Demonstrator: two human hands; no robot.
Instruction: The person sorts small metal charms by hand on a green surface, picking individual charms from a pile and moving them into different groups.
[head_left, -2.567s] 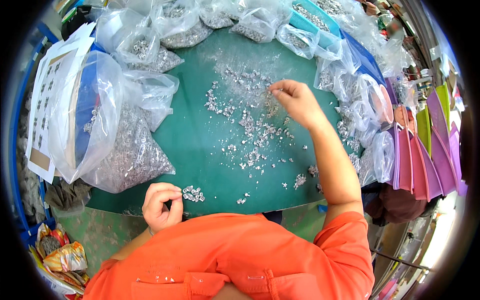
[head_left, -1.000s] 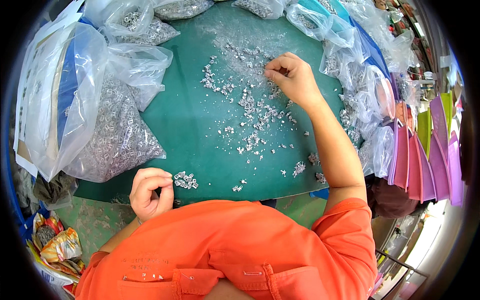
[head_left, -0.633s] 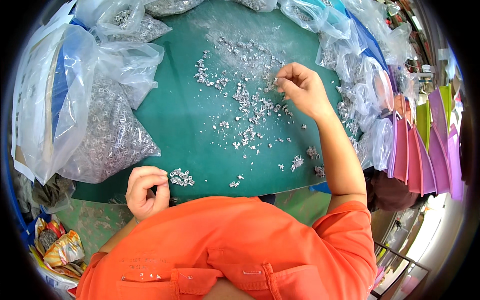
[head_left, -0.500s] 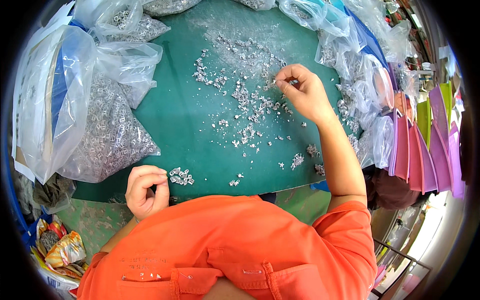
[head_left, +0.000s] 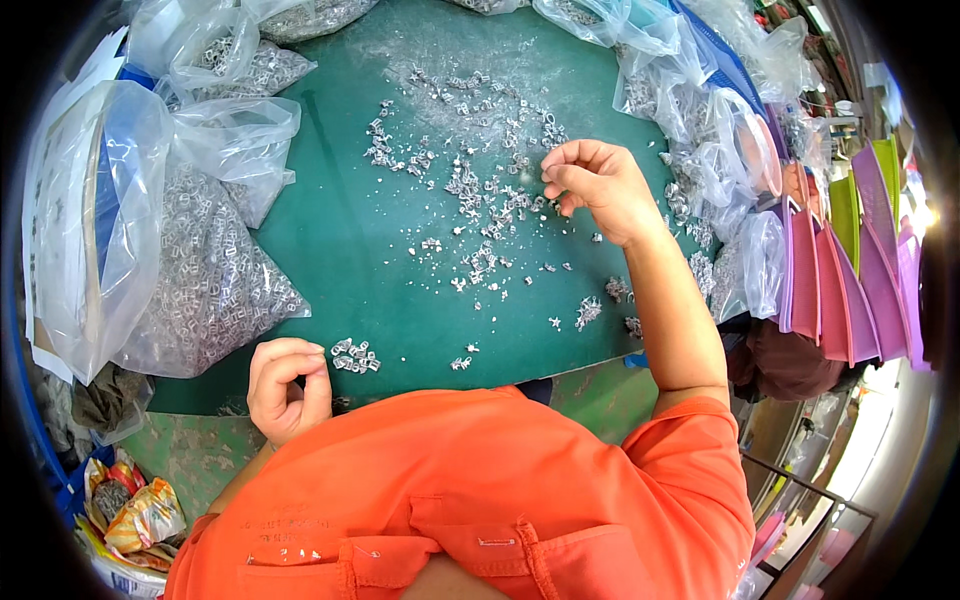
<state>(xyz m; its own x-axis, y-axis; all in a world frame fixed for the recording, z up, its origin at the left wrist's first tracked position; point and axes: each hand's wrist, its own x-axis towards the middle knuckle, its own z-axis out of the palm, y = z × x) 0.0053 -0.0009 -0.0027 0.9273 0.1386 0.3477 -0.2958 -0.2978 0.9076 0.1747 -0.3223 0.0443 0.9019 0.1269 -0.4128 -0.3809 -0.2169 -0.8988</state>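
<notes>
Left hand (head_left: 288, 392) and right hand (head_left: 608, 188) pinched closed, contents unclear. Scattered pieces (head_left: 463, 186) mid-frame dwarfed the lower-left cluster (head_left: 354, 357), suggesting much remained.

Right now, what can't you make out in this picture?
All in the head view:
Smallest bits: too tiny to tell their shape.
Right hand: whether it pinches a bit, too small to tell.
Left hand: anything inside is hidden by its own curl.
Top bag: cut off by the upper edge.

Workshop | green worktable (head_left: 345, 210) | scattered small parts (head_left: 465, 188) | bags of parts (head_left: 205, 275) | coloured bins (head_left: 830, 295)
</notes>
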